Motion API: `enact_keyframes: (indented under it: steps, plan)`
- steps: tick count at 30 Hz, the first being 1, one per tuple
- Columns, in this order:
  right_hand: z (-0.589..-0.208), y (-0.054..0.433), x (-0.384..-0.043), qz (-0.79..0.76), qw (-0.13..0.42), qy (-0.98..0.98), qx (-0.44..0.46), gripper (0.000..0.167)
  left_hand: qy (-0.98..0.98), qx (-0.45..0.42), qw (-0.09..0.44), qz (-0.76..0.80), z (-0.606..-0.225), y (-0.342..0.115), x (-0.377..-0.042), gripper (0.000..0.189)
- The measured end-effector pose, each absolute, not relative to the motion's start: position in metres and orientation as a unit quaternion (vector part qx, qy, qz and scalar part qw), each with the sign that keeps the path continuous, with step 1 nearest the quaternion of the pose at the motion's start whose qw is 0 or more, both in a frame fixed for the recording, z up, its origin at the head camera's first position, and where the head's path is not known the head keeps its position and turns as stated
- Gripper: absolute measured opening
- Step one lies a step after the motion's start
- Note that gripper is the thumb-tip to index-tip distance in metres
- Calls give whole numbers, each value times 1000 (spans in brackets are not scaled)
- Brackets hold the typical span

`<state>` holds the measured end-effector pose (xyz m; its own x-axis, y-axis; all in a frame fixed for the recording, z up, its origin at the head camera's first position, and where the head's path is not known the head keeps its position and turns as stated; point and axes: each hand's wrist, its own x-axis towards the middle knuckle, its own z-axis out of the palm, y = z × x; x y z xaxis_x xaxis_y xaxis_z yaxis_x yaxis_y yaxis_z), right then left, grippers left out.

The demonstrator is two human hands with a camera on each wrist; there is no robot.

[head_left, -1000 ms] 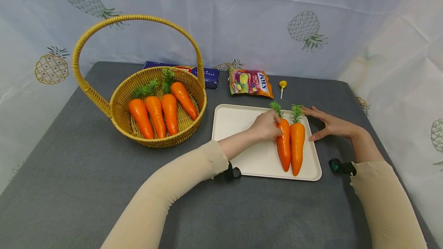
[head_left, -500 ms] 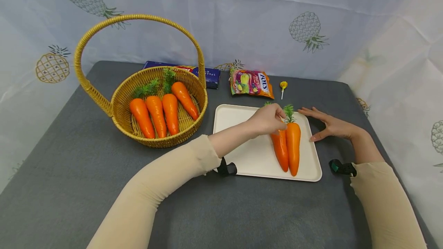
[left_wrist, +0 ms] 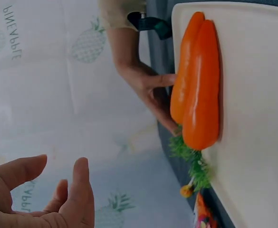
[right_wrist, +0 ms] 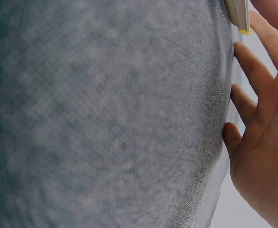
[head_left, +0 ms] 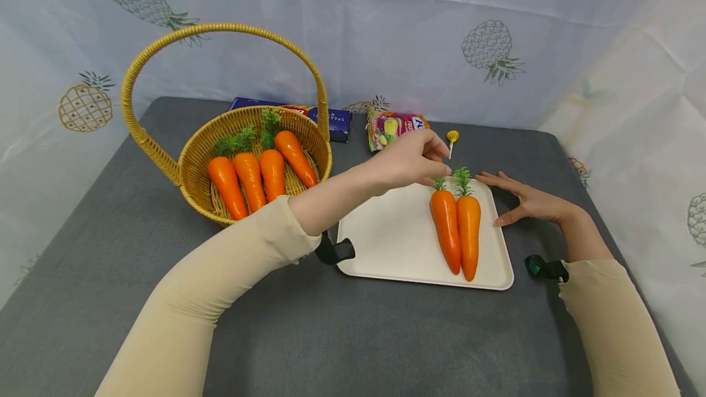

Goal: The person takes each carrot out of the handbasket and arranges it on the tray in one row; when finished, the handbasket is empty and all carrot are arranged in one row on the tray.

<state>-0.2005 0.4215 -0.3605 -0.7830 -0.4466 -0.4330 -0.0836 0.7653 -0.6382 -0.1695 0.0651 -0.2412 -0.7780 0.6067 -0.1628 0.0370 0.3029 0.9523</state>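
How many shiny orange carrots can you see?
6. Four shiny orange carrots lie in the round yellow wicker basket; two more carrots lie side by side on the rectangular cream tray. The beige left sleeve covers part of the basket, so another could be hidden.

A grey table (head_left: 386, 336) bears a basket (head_left: 198, 158); blue box (head_left: 339, 124); colourful bag (head_left: 388, 126); lollipop (head_left: 453, 136); tray (head_left: 391, 228).

My plain cream-beige left sleeve (head_left: 212, 290) and right sleeve (head_left: 614, 323) end in wavy-edged cuffs (head_left: 300, 228) behind my bare left hand (head_left: 412, 161) and right hand (head_left: 532, 201). Behind the left sits a small black wrist device (head_left: 334, 251); behind the right, a black strapped unit (head_left: 550, 269) (with a green patch (head_left: 534, 266)).
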Motion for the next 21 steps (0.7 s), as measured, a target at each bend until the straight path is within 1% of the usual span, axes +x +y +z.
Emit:
enact_keyframes:
  steps: [15,21]
  plan:
    - [-362,421,-201,-304,288,896,-147,101,764,211,201,576,-187,7,-176,29]
    - [-363,421,-201,-301,288,897,-147,101,766,203,190,580,-180,-20,-182,30]
